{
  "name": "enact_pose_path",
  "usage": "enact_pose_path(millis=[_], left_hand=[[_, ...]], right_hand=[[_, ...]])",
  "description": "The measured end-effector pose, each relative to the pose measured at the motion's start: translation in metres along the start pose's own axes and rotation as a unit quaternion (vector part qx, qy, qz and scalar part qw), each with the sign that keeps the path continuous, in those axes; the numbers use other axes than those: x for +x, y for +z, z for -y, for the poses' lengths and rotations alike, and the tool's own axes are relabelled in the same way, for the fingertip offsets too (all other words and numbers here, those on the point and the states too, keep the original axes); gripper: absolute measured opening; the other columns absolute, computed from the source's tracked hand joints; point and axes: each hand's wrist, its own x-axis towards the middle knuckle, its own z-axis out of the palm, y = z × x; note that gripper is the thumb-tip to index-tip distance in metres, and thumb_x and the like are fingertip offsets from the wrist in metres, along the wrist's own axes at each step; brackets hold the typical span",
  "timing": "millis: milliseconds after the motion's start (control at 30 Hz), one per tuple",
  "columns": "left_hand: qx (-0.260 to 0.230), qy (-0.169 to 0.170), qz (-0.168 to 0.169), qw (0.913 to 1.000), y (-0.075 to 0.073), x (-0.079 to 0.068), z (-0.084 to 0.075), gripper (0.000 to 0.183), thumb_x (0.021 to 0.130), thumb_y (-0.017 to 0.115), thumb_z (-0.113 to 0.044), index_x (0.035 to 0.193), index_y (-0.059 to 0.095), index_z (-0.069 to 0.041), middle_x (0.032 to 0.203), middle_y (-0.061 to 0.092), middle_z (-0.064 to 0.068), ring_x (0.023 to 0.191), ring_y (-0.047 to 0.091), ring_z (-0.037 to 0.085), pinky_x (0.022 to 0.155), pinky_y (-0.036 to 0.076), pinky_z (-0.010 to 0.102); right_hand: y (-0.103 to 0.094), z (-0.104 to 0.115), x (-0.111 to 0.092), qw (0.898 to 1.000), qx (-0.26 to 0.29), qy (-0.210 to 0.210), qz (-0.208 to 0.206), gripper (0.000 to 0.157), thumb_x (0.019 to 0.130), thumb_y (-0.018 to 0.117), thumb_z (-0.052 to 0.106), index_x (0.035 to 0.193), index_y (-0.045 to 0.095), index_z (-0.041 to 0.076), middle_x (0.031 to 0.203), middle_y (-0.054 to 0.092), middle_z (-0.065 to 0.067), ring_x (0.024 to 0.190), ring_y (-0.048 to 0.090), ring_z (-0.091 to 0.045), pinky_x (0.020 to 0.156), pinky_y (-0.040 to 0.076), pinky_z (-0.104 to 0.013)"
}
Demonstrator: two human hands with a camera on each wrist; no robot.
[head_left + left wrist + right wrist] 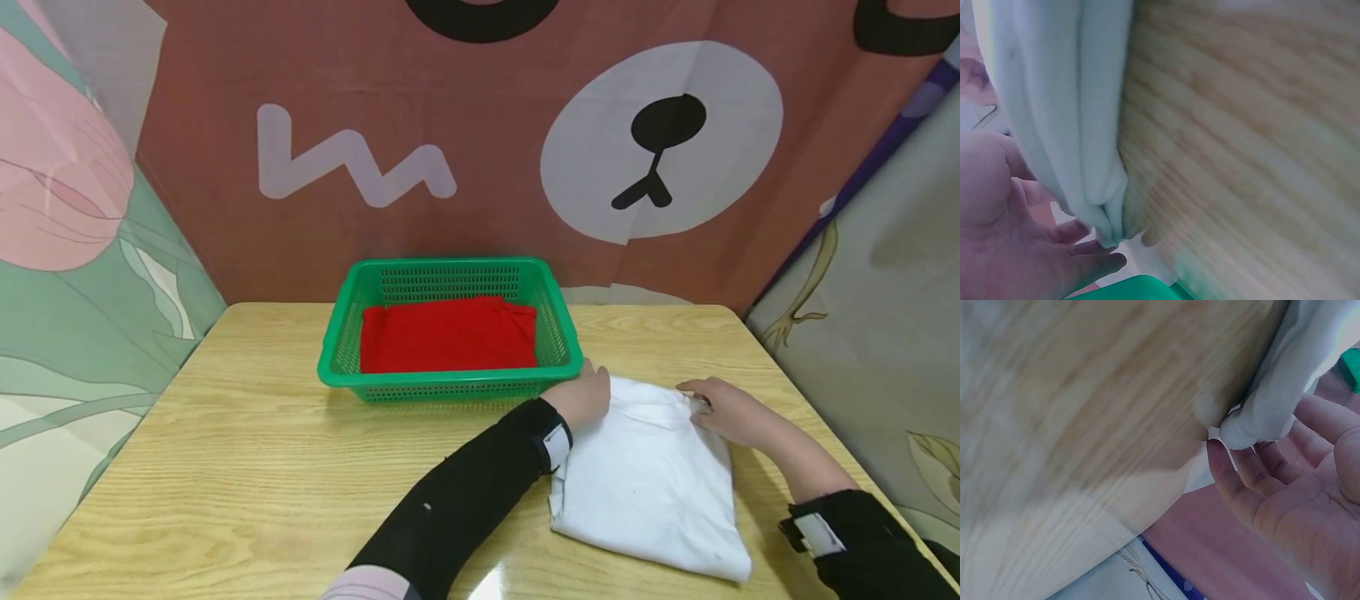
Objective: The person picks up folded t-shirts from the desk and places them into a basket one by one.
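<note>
A white cloth (648, 483), folded into a thick rectangle, lies on the right side of the table. My left hand (583, 398) grips its far left corner, close by the basket's near right corner. At the far right corner, my right hand (731, 410) pinches the folded edge, thumb on top. In the left wrist view, the layered side of the white cloth (1079, 106) runs down to the left fingers (1094, 265). The right wrist view has the right fingers (1235, 484) bent around the end of the fold. Whether it is a garment I cannot tell.
A green plastic basket (450, 377) stands at the back middle of the table (247, 467). Folded red cloth (450, 335) lies inside it. Printed fabric hangs behind the table (495, 225) and on both sides.
</note>
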Motion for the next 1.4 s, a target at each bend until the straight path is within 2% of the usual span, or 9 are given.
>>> enact_pose_path(millis=[267,467,567,700,800,867,933,1300,1400], left_hand=[[-0.025,-0.042,0.018,0.9986,-0.006,0.007,-0.007,0.046,0.110,0.020,-0.024,0.153,0.036,-0.026,0.163,0.028,0.002,0.145,0.035,0.023,0.115,0.030,0.040],[-0.046,-0.086,-0.006,0.9953,-0.010,0.007,-0.009,0.039,0.109,0.029,-0.027,0.138,0.056,-0.029,0.135,0.058,-0.007,0.113,0.049,0.007,0.097,0.032,0.033],[-0.041,-0.096,-0.006,0.9945,-0.012,0.005,-0.009,0.036,0.108,0.033,-0.024,0.130,0.061,-0.030,0.121,0.063,-0.013,0.100,0.051,0.004,0.096,0.032,0.032],[-0.070,-0.113,0.003,0.9911,-0.013,0.002,-0.010,0.034,0.108,0.034,-0.025,0.128,0.061,-0.029,0.119,0.062,-0.013,0.100,0.054,0.004,0.098,0.037,0.029],[-0.127,-0.139,0.011,0.9820,-0.014,0.001,-0.012,0.030,0.108,0.035,-0.029,0.127,0.058,-0.026,0.115,0.060,-0.012,0.096,0.055,0.004,0.083,0.046,0.022],[-0.160,-0.155,0.015,0.9748,-0.014,0.001,-0.013,0.028,0.107,0.035,-0.032,0.126,0.055,-0.024,0.111,0.059,-0.011,0.090,0.053,0.004,0.070,0.046,0.019],[-0.166,-0.161,0.018,0.9727,-0.014,0.001,-0.014,0.029,0.108,0.034,-0.033,0.127,0.052,-0.022,0.111,0.058,-0.010,0.087,0.052,0.004,0.066,0.045,0.019],[-0.151,-0.176,0.013,0.9727,-0.013,0.001,-0.016,0.033,0.107,0.034,-0.033,0.134,0.047,-0.018,0.119,0.057,-0.007,0.101,0.052,0.006,0.080,0.047,0.019],[-0.188,-0.198,0.001,0.9621,-0.014,0.000,-0.017,0.034,0.107,0.033,-0.033,0.134,0.047,-0.018,0.120,0.056,-0.005,0.099,0.052,0.005,0.078,0.048,0.016]], right_hand=[[0.000,0.000,-0.002,1.000,0.010,0.014,-0.001,0.050,0.089,0.066,0.002,0.134,0.049,-0.012,0.115,0.056,-0.034,0.105,0.057,-0.047,0.084,0.051,-0.055],[0.001,0.001,-0.002,1.000,0.008,0.017,-0.003,0.050,0.089,0.065,0.003,0.134,0.050,-0.012,0.120,0.054,-0.037,0.111,0.054,-0.054,0.088,0.050,-0.059],[0.001,0.001,-0.002,1.000,0.003,0.016,-0.007,0.048,0.088,0.066,0.003,0.131,0.052,-0.014,0.112,0.058,-0.032,0.104,0.058,-0.047,0.085,0.051,-0.056],[0.002,0.000,-0.001,1.000,-0.008,0.008,-0.014,0.042,0.088,0.067,0.003,0.123,0.057,-0.017,0.099,0.060,-0.021,0.091,0.059,-0.033,0.079,0.052,-0.050],[0.003,-0.001,-0.001,1.000,-0.012,0.001,-0.018,0.037,0.088,0.067,0.002,0.119,0.059,-0.018,0.095,0.059,-0.019,0.087,0.058,-0.029,0.075,0.052,-0.046],[0.003,-0.001,-0.002,1.000,-0.009,0.000,-0.021,0.036,0.087,0.067,0.001,0.118,0.060,-0.018,0.094,0.059,-0.018,0.085,0.057,-0.027,0.074,0.051,-0.044],[0.002,-0.001,-0.002,1.000,-0.006,-0.001,-0.023,0.036,0.088,0.067,0.001,0.117,0.060,-0.017,0.094,0.058,-0.018,0.085,0.056,-0.026,0.073,0.050,-0.043],[0.001,0.000,-0.002,1.000,-0.002,-0.002,-0.030,0.035,0.089,0.066,0.003,0.118,0.060,-0.016,0.101,0.060,-0.021,0.093,0.062,-0.037,0.078,0.054,-0.050],[0.000,0.000,-0.003,0.999,-0.003,-0.004,-0.032,0.034,0.088,0.067,0.003,0.116,0.061,-0.015,0.101,0.061,-0.022,0.093,0.062,-0.039,0.078,0.054,-0.051]])
